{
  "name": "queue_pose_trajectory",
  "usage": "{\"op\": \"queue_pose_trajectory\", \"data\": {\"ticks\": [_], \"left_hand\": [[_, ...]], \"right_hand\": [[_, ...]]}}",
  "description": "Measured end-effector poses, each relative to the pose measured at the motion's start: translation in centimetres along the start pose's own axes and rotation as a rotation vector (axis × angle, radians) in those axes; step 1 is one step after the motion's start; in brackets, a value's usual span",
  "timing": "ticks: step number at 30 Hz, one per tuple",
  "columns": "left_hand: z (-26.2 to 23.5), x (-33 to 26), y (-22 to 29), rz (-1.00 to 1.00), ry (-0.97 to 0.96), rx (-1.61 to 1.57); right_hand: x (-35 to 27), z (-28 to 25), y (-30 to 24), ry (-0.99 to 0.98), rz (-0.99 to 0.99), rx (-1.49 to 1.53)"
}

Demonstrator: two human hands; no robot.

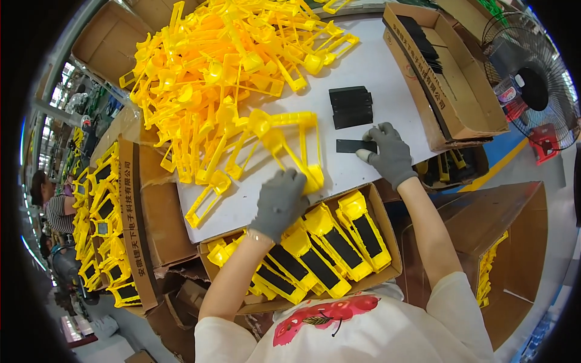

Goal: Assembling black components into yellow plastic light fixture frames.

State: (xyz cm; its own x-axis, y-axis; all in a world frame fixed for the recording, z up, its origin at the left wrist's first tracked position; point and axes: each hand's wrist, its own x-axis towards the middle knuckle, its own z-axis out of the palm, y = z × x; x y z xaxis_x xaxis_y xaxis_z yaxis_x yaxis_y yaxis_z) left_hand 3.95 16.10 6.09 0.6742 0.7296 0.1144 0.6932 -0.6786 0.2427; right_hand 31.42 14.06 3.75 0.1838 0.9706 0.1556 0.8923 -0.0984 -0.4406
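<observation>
My left hand (279, 204), in a grey glove, grips one end of a yellow plastic frame (314, 175) with an open middle, tilted up over the white tabletop (357, 60). My gloved right hand (390, 154) pinches the right end of a thin black rectangular strip (351, 146) between thumb and fingers, at the table surface. Just beyond it lie overlapping black strips (351, 109). A big heap of yellow frames (212, 78) covers the far left of the table. Right below my left hand, yellow frames with black panels (327, 266) stand in a row in a cardboard box.
At the far right of the table sits an open carton (451, 91) holding black strips. Beyond it stands a black fan (532, 88). Another carton (134, 218) of panelled yellow frames is at left; a large box (517, 260) stands at right. Someone in a striped top (59, 212) is far left.
</observation>
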Motion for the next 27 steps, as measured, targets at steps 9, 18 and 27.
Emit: {"op": "queue_pose_trajectory", "data": {"ticks": [9,18,27], "left_hand": [[-3.7,0.9,-4.4,-0.356,0.377,-0.039],[-1.5,4.5,-5.1,-0.273,0.107,0.118],[-10.3,0.3,-2.6,-0.52,0.318,-0.64]], "right_hand": [[-0.8,0.3,0.7,-0.061,0.023,0.112],[-1.1,-0.8,-0.4,-0.048,0.128,-0.029],[-2.3,-0.9,0.6,-0.088,0.114,0.098]]}}
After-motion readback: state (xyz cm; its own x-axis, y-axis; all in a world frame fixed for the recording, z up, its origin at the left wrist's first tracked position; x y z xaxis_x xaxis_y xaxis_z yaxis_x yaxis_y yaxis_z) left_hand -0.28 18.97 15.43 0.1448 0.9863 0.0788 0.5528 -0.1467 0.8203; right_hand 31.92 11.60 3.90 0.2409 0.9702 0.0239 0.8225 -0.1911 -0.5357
